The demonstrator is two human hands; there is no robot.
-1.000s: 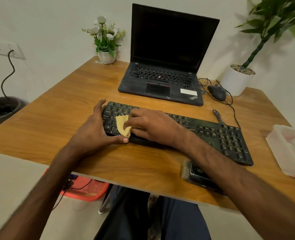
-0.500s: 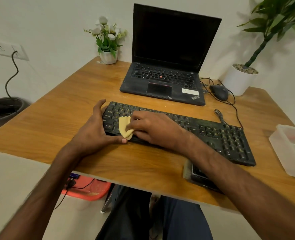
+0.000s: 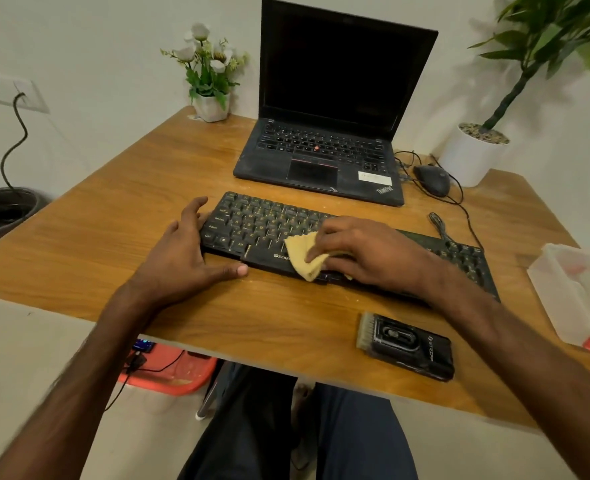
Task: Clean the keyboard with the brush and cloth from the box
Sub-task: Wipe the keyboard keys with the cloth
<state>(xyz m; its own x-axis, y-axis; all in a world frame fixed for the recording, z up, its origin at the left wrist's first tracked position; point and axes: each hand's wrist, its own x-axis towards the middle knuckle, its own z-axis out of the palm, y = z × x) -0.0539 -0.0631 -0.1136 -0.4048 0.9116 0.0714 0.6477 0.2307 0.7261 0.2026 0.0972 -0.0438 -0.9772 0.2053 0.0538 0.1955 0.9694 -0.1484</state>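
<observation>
The keyboard (image 3: 269,223) lies on the wooden bench (image 3: 113,216), in front of an open laptop (image 3: 321,150) with a dark screen. The right hand (image 3: 366,251) holds the yellow cloth (image 3: 302,258) on the near edge of the keyboard, about at its middle; its grip is closed on the cloth, with curled fingers on top of the folds. The left hand (image 3: 186,258) rests at the left end of the keyboard, its grip apart: the fingers touch the end and the thumb lies on the bench along the near edge.

The brush (image 3: 407,346) lies flat on the bench, near of the keyboard, bristles pointing left. The box (image 3: 570,292) stands at the right edge of the bench; it is translucent with a red clip, and something reddish shows through its wall, but I cannot tell what. A small white pot (image 3: 212,107) on the far left holds white flowers, and a larger white pot (image 3: 470,157) on the far right holds a green plant with pebbles on top.
</observation>
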